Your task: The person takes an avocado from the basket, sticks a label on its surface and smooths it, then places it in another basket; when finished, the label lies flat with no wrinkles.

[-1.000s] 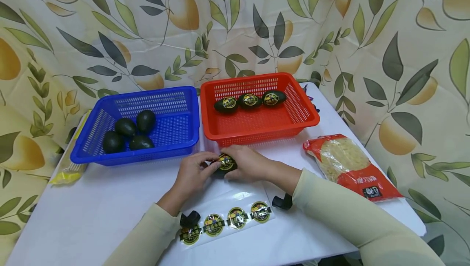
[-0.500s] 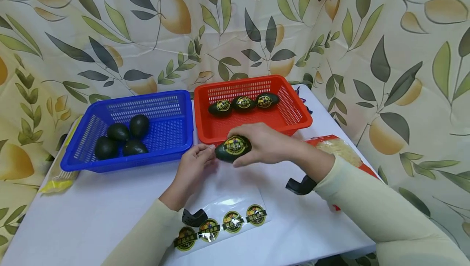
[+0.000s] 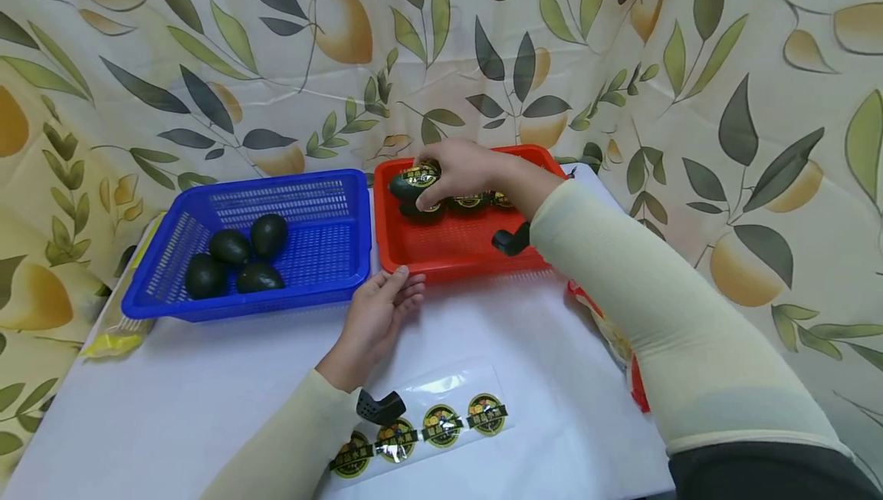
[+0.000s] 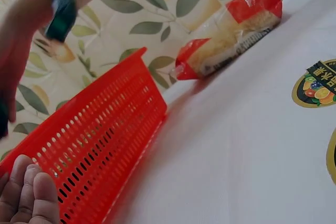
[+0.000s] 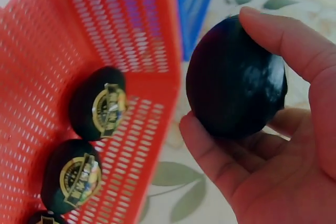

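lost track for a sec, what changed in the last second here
The right hand lifted the stickered avocado off the table and carried it over the red basket. The left hand let go of it and now rests by the basket's front wall. Blue basket, its four avocados and the sticker sheet stayed put.

A red perforated plastic basket (image 3: 469,254) has a blue perforated plastic basket (image 3: 290,193) just beside it. Behind the red basket hangs a cream cloth backdrop (image 3: 207,47) printed with green leaves and yellow fruit. Dark green avocados (image 3: 231,247) fill the blue one.
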A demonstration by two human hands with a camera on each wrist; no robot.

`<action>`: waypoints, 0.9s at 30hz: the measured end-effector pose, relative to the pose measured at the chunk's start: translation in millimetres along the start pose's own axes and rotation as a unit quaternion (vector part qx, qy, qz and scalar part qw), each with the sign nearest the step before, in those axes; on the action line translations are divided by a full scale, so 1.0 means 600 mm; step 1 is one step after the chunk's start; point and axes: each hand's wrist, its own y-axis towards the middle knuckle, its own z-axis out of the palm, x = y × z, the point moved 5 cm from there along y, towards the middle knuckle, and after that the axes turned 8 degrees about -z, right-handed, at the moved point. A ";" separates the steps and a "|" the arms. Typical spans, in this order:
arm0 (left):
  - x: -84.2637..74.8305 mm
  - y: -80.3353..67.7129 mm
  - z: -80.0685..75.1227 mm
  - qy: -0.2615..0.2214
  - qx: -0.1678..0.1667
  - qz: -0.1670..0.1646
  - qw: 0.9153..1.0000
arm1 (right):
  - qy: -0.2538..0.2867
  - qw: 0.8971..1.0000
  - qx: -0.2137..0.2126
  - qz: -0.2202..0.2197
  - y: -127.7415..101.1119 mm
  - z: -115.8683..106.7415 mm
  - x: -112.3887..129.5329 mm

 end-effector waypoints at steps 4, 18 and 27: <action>0.002 0.001 0.002 0.012 0.004 -0.001 1.000 | -0.010 0.999 0.031 0.027 0.045 0.019 -0.032; -0.001 0.002 -0.004 0.016 0.008 -0.007 1.000 | -0.056 0.986 0.136 0.073 0.093 0.115 -0.081; -0.007 0.004 -0.010 0.022 -0.002 -0.010 1.000 | -0.085 0.963 0.237 0.100 0.109 0.139 -0.063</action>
